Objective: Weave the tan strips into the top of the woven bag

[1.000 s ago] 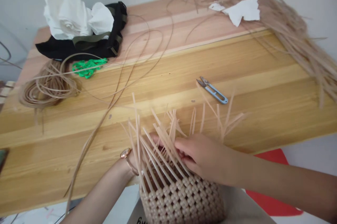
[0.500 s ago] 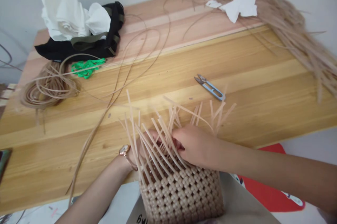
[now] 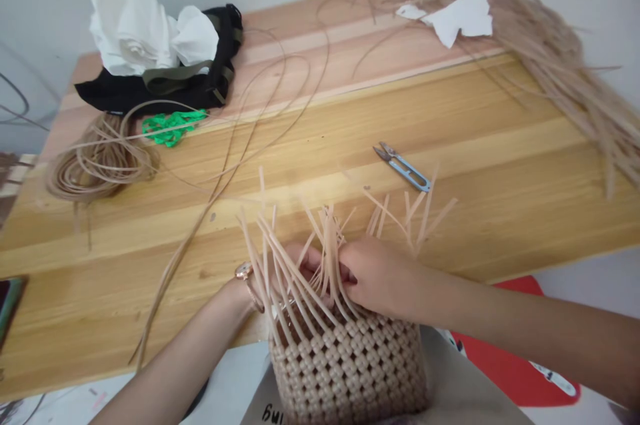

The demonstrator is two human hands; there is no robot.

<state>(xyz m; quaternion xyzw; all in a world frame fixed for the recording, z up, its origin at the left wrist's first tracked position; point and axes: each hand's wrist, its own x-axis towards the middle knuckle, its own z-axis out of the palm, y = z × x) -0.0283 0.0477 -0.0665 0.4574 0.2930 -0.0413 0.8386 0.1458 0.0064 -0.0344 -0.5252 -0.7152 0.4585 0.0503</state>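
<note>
Woven basket (image 3: 350, 365) sits at the bottom centre of the frame, against the near edge of the wooden table (image 3: 500, 145), its loose strips (image 3: 320, 245) fanning up and away. Both hands meet at its rim: the right hand (image 3: 380, 275) pinches strips from the right, the left hand (image 3: 300, 265), with a watch (image 3: 243, 272), closes on them behind the fan. Snips (image 3: 403, 167) lie farther up-right, nearer the right hand.

two hands, one woven basket (image 3: 350, 372), one snips (image 3: 403, 167), two white papers, one black bag (image 3: 160, 88).
</note>
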